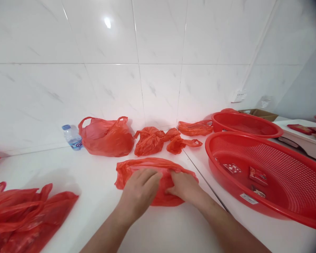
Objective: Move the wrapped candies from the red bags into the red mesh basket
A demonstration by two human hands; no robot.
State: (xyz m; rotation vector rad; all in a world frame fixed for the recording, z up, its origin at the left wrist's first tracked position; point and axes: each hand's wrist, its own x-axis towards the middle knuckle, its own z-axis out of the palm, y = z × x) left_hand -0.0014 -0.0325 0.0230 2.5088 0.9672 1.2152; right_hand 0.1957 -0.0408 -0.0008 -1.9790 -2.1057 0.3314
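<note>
A thin red plastic bag (158, 162) lies spread out on the white table in front of me, its film loose and wrinkled. My left hand (142, 189) is over the middle of the bag, fingers curled down into the film and slightly blurred. On its right part, my right hand (184, 186) grips the film, with thumb and forefinger both showing and the other fingers partly hidden. Whether anything lies inside the bag is hidden by my hands.
Behind stand a filled red bag (107, 138), smaller knotted red bags (149, 142) and a water bottle (72, 137). At right, a red basket (226, 182) holds several small packets (258, 175), with another red basket (247, 123) behind. More red bags (28, 218) lie left.
</note>
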